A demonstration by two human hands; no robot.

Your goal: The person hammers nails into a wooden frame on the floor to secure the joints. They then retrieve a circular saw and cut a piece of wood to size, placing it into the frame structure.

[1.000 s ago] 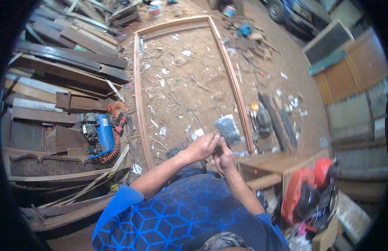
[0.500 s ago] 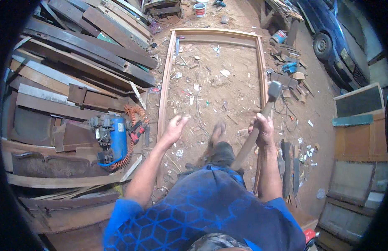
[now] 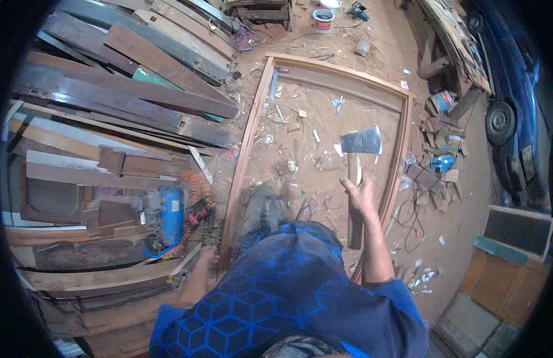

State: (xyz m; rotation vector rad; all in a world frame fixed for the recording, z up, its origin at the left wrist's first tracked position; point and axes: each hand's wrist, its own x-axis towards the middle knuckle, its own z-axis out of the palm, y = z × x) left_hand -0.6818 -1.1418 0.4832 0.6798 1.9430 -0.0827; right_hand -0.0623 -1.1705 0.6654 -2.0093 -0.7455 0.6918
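My right hand [image 3: 362, 196] is closed round the wooden handle of an axe [image 3: 354, 221], just below its head. The broad grey blade [image 3: 361, 142] points to the right, and the handle's end hangs back towards my body. Low at my left side is my left hand [image 3: 208, 258], near the left rail of a wooden frame [image 3: 251, 134]; its fingers are too small and unclear to read. This rectangular frame lies on the sandy ground around my feet, with the axe held above its inside.
Stacked boards [image 3: 139, 101] fill the left side. A blue air compressor [image 3: 171, 215] with an orange coiled hose [image 3: 196, 185] stands by them. To the right lie wood offcuts [image 3: 434, 182], a blue power tool [image 3: 442, 163] and a cable; a blue car [image 3: 509, 77] is beyond. Buckets [image 3: 323, 21] stand at the far end.
The axe has turned so its blade shows broadside, and its head has moved left. My left hand has dropped back to my side. The view has shifted, and my legs have moved.
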